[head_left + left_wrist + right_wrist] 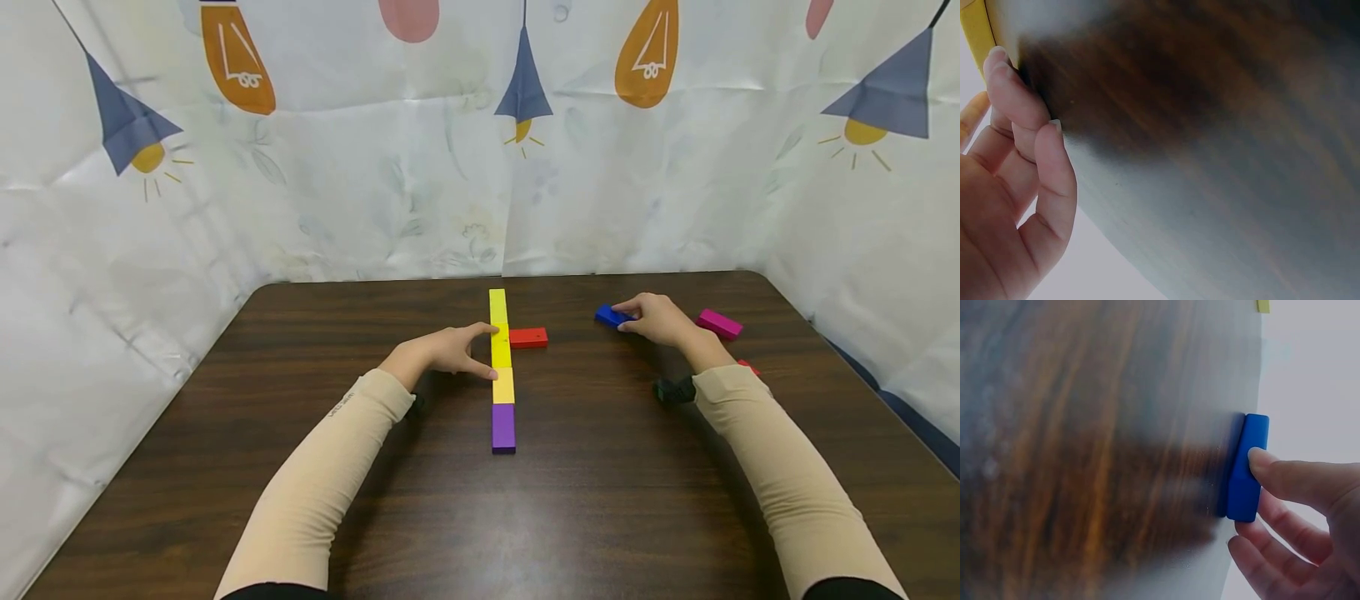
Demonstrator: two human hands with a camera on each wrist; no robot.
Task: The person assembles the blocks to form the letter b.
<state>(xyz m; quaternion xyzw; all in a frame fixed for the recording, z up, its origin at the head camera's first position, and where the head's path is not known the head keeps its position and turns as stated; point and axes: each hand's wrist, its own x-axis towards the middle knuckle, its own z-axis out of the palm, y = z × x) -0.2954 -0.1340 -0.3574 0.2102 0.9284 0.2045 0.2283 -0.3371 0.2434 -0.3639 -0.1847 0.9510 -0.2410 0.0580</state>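
Note:
A straight line of blocks runs from far to near on the table in the head view: yellow blocks [498,307], then a purple block [503,427] at the near end. Against the line's right side lies a red block [528,337], pointing sideways. My left hand [446,350] touches the yellow part with thumb and index finger spread; its other fingers bend loosely in the left wrist view. Farther right, my right hand [658,321] pinches a blue block [1247,481] between thumb and fingers, low at the tabletop.
A magenta block [719,323] lies right of my right hand. Another red block [748,367] is partly hidden by the right forearm. Beneath everything is a dark wood table [585,500], with a patterned white curtain [337,192] along its far edge and sides.

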